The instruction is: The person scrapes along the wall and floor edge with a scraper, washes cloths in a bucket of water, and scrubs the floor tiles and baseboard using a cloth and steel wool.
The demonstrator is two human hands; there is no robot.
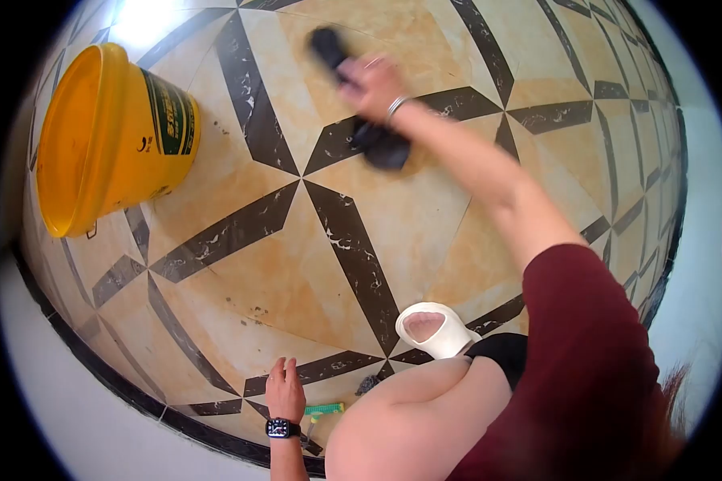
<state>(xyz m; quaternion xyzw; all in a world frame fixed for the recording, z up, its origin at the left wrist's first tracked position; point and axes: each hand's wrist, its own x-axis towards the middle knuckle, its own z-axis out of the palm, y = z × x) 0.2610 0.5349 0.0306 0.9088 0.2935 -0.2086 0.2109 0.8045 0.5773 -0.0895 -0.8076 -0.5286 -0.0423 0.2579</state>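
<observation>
My right hand [375,86], with a bracelet at the wrist, is stretched out over the tiled floor. It is closed on a soft-looking black item [327,46], smeared by motion, so its kind is unclear. Just below that hand, another black piece [383,146] shows; whether the two are joined I cannot tell. My left hand [285,391], wearing a dark watch [279,428], hangs low near the wall with fingers extended and nothing visible in them. Closest to it is a green-headed tool [323,409] with a thin handle, partly hidden by my leg.
A yellow bucket [140,120] with a green label lies tipped on its side at the left. Dark specks [257,311] dot the patterned tile floor [425,216]. My foot is in a white slipper [437,329]. A small dark grey object [367,385] lies by my leg. White walls border the floor.
</observation>
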